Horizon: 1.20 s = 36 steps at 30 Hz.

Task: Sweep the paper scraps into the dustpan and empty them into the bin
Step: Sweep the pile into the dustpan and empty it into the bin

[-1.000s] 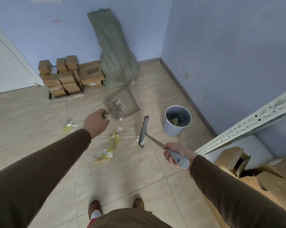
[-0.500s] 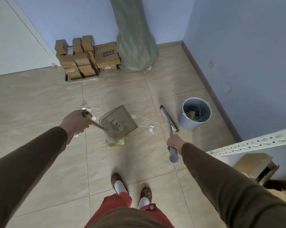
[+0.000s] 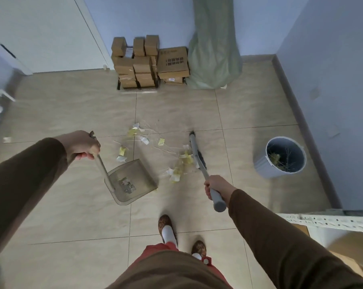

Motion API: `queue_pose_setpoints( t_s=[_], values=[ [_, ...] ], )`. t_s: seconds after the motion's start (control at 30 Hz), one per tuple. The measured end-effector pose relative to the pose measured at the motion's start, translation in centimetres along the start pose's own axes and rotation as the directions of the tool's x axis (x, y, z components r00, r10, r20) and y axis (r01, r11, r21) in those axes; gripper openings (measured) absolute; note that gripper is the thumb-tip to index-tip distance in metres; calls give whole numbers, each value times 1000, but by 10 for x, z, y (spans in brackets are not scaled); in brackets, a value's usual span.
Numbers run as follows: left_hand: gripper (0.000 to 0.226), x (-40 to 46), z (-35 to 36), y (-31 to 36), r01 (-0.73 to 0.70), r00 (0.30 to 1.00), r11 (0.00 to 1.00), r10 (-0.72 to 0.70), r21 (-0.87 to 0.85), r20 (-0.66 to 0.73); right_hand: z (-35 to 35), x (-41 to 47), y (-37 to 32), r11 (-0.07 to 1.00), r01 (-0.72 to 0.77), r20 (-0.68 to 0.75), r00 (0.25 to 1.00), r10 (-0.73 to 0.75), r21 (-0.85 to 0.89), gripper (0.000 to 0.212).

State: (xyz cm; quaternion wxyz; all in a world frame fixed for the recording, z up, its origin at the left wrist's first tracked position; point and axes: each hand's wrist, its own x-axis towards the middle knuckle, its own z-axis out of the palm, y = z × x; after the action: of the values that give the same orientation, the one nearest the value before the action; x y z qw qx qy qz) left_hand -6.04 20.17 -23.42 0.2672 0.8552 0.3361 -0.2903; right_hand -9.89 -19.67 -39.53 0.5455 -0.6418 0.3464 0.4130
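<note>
Swung the see-through plastic dustpan (image 3: 132, 180) lower, off the yellow and white paper scraps (image 3: 181, 163). Saw stacked brown cardboard boxes (image 3: 147, 63) and a green sack (image 3: 215, 49) by the far wall. Left hand (image 3: 82, 146) gripped the pan's handle; right hand (image 3: 216, 187) gripped the grey brush (image 3: 198, 155) touching the scraps. Round grey bin (image 3: 280, 159) stood near the right wall, bare tiled floor (image 3: 72, 215) between.

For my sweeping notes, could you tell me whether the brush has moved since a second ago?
Yes: the brush now lies farther from the bin.
</note>
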Motion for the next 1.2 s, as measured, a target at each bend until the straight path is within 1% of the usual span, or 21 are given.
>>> queue_pose_setpoints(
  t_s=[0.03, 0.07, 0.13, 0.23, 0.33, 0.43, 0.57, 0.63, 0.7, 0.77, 0.8, 0.87, 0.93, 1.07, 1.2],
  values=[
    [19, 4, -6, -9, 22, 1000, 1000, -22, -18, 3, 4, -2, -2, 1000, 18, 12, 1000, -18, 12, 9],
    [20, 7, -11, -18, 43, 999, 998, -43, -38, 7, 8, -3, -1, 998, 50, 18, 999, -50, 28, 11],
    [21, 12, -18, -34, 80, 997, 994, -78, -74, 18, 16, -3, 3, 995, 84, 8, 996, -85, 53, 26],
    [23, 20, -29, -56, 134, 991, 981, -131, -140, 26, 22, -5, 6, 992, 115, -22, 993, -114, 49, 38],
    [21, 25, -48, -75, 150, 989, 965, -150, -214, 17, 21, -2, -3, 991, 132, -44, 990, -131, 23, 41],
    [12, 29, -72, -98, 173, 984, 934, -176, -312, 20, 17, 3, -9, 992, 127, -56, 991, -125, 27, 39],
    [11, 38, -94, -137, 220, 975, 850, -210, -479, 76, 20, 7, -13, 993, 113, -53, 992, -111, 41, 33],
    [9, 41, -96, -153, 243, 968, 771, -229, -588, 99, 22, 7, -13, 994, 95, -44, 995, -92, 48, 31],
    [13, 43, -94, -163, 249, 965, 694, -240, -676, 110, 22, 5, -13, 995, 87, -33, 996, -86, 45, 30],
    [15, 42, -93, -168, 252, 963, 643, -241, -724, 122, 21, 2, -12, 996, 87, -17, 996, -87, 26, 28],
    [16, 40, -93, -168, 257, 962, 632, -240, -731, 130, 20, 2, -12, 996, 85, -10, 996, -85, 16, 28],
    [14, 36, -98, -167, 251, 964, 650, -234, -717, 126, 16, 2, -10, 997, 73, 0, 997, -73, -2, 28],
    [10, 30, -105, -165, 223, 971, 712, -220, -665, 90, 13, 1, -7, 997, 67, 5, 998, -66, -30, 26],
    [10, 18, -112, -164, 176, 981, 844, -192, -506, 20, 10, -3, 0, 994, 75, 23, 997, -73, -80, 23],
    [13, 11, -103, -169, 191, 979, 915, -205, -356, -3, 11, -7, 6, 994, 75, 33, 997, -73, -77, 22]
  ],
)
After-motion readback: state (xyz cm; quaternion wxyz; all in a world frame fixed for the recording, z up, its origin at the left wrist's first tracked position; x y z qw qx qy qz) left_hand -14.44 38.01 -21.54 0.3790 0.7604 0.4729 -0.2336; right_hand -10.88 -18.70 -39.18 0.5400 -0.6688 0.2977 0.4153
